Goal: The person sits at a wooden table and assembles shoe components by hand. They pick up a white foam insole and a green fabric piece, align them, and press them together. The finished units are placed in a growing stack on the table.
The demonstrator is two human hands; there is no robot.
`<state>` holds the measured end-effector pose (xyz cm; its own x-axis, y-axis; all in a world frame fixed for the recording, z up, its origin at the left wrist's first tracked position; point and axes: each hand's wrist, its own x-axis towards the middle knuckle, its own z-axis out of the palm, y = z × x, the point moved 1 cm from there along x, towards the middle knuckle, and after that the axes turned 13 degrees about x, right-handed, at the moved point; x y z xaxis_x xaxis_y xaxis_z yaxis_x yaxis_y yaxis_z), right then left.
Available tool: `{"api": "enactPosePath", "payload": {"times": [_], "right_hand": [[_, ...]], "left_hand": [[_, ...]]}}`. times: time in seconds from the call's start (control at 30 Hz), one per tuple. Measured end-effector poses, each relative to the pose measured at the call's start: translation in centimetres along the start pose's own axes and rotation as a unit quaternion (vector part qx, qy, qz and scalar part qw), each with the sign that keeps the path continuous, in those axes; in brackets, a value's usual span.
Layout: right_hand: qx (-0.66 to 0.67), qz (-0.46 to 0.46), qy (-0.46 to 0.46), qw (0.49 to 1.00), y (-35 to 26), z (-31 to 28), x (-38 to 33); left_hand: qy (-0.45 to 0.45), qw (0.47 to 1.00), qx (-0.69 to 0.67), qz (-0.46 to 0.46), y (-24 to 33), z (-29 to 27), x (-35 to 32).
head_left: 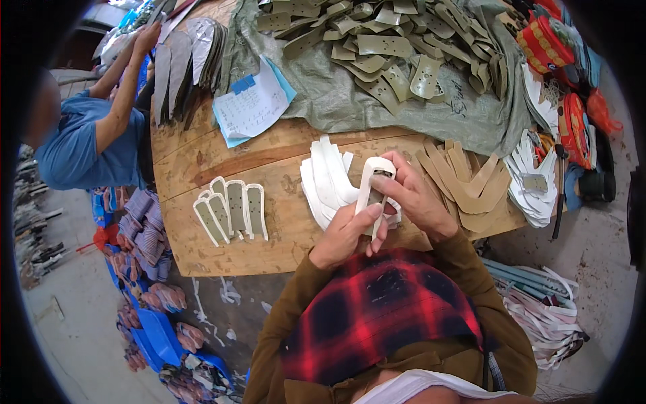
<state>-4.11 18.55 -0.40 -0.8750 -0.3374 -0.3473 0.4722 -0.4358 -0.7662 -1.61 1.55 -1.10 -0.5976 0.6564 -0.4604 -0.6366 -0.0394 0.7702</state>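
Note:
Both my hands hold one small olive plate edged with a white strip [363, 195], raised over the table's front edge. My left hand [343, 237] grips its lower end between thumb and fingers. My right hand [418, 198] is closed round its upper right side, fingertips pressing at the white edging. Just behind my hands lies a fanned stack of white curved strips [323, 175], partly hidden by them. To the left, several olive plates with white edging [235, 207] stand in an overlapping row on the wood.
The wooden table [195, 252] carries a heap of bare olive plates [404, 54] on a green woven sack [323, 101]. Tan V-shaped pieces [471, 188] and white strips [535, 178] lie right, written paper [252, 104] back left. Another person [94, 135] works at far left.

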Motion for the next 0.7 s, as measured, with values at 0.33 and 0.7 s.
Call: {"api": "enactPosePath", "payload": {"times": [0.33,0.7], "right_hand": [[0.030,0.003,-0.031,0.999,0.6,-1.0,0.1],[-0.193,-0.115,0.065,0.972,1.2,1.2,-0.2]], "left_hand": [[0.013,1.000,0.014,0.004,-0.2,0.1,-0.3],[-0.016,0.998,0.050,-0.028,-0.9,-0.4,-0.5]]}}
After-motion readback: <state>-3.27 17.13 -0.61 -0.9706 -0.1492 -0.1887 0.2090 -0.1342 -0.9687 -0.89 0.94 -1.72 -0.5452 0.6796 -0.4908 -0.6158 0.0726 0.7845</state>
